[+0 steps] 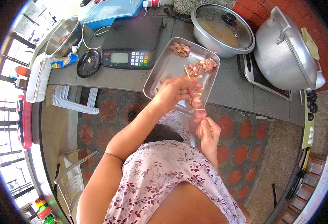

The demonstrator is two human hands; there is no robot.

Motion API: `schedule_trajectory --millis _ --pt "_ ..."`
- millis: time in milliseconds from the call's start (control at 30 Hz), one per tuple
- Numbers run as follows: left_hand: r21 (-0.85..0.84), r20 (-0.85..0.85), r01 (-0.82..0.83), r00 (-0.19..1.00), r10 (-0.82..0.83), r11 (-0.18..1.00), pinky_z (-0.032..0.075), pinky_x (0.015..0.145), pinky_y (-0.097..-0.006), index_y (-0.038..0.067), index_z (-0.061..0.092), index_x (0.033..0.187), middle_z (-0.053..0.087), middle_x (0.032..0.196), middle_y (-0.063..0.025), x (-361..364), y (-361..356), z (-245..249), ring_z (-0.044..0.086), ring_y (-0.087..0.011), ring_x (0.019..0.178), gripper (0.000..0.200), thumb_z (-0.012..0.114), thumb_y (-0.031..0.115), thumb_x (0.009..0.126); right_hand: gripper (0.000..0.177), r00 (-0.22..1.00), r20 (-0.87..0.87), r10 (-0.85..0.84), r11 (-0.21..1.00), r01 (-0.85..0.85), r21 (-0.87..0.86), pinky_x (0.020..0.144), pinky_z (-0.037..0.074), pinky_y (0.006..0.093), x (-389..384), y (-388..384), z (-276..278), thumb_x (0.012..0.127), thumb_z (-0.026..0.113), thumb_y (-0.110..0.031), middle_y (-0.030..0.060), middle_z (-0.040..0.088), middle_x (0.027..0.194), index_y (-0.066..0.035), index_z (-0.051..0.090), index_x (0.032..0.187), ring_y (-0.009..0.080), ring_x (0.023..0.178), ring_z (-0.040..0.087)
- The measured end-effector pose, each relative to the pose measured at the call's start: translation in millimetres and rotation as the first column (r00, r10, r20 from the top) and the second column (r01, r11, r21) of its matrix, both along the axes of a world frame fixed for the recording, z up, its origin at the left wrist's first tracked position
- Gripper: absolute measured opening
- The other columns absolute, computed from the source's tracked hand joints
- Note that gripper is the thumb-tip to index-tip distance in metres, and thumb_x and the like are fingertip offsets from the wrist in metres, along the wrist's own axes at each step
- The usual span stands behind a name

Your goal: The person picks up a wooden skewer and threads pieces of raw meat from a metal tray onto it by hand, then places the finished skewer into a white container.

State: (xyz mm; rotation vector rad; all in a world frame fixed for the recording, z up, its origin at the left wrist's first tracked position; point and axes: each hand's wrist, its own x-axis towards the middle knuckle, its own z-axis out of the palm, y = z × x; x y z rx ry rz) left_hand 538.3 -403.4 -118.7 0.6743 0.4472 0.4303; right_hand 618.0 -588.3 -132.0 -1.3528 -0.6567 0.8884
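A skewer of raw meat pieces (196, 99) runs over the near right part of a rectangular metal tray (160, 69). My left hand (175, 91) has its fingers wrapped round the upper part of the skewer, whose pointed tip shows above the fingers. At the lower end, just past the tray's near edge, my right hand (208, 132) pinches the bottom piece of meat between thumb and finger. More raw meat (180, 49) lies at the tray's far left corner, and another cluster (208, 65) rests near its right side. Small bits lie partly behind my left hand.
Left of the tray stand a black scale (132, 43), a small black dish (89, 63) and a metal bowl (63, 36). A lidded pot (223, 30) and a large metal pot (285, 52) stand behind and right. The counter's front edge (123, 88) runs below.
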Motion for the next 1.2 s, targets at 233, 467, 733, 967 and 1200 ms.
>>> schedule_trajectory --millis 233,467,733,967,1200 --pt "0.061 -0.038 -0.019 0.999 0.022 0.998 0.05 0.09 -0.0368 -0.006 0.056 0.113 0.062 0.11 -0.0202 2.2 -1.3 0.0 0.061 -0.0269 0.104 0.035 0.051 0.022 0.094 0.028 1.0 -0.027 0.003 1.0 -0.003 0.004 0.042 0.023 0.0234 0.1 0.6 1.9 0.098 0.042 -0.015 -0.0039 0.036 0.051 0.005 0.056 0.084 0.0042 0.042 0.028" --pt "0.239 -0.149 0.026 0.989 0.01 0.971 0.052 0.084 -0.0319 -0.004 0.057 0.113 0.064 0.106 -0.0167 5.5 -11.4 6.7 0.063 -0.0223 0.099 0.033 0.055 0.022 0.094 0.027 0.999 -0.03 -0.015 1.0 0.015 -0.01 0.042 0.022 0.0228 0.5 0.3 -2.5 0.098 0.043 -0.014 -0.0052 0.037 0.052 0.002 0.058 0.085 0.0031 0.045 0.028" --pt "0.38 -0.128 0.114 0.989 -0.069 0.918 0.052 0.084 -0.0299 -0.004 0.052 0.12 0.063 0.111 -0.0143 5.5 -6.8 -0.4 0.062 -0.0183 0.098 0.039 0.056 0.024 0.093 0.026 0.999 -0.021 -0.026 0.999 0.025 -0.022 0.043 0.021 0.0219 3.7 -1.6 -0.3 0.098 0.045 -0.017 -0.0068 0.037 0.053 0.0 0.061 0.087 0.0019 0.047 0.028" --pt "0.683 -0.391 0.343 0.917 -0.074 0.645 0.05 0.079 -0.0297 0.003 0.061 0.113 0.066 0.104 -0.009 4.1 28.0 -12.1 0.062 -0.0169 0.091 0.028 0.059 0.021 0.09 0.025 0.993 -0.041 -0.113 0.992 0.115 0.059 0.043 0.021 0.0216 27.1 -12.0 -2.2 0.097 0.046 -0.017 -0.0068 0.037 0.053 0.0 0.062 0.088 0.0019 0.045 0.028" --pt "0.899 -0.401 0.413 0.91 0.106 -0.148 0.047 0.082 -0.0395 0.011 0.07 0.084 0.064 0.088 -0.0128 14.8 6.7 -26.1 0.06 -0.0321 0.089 0.013 0.065 0.019 0.075 0.026 0.986 -0.011 -0.164 0.986 0.165 0.033 0.042 0.02 0.0215 33.7 -26.7 -4.2 0.097 0.046 -0.016 -0.0075 0.036 0.052 0.002 0.063 0.089 0.0015 0.044 0.026"
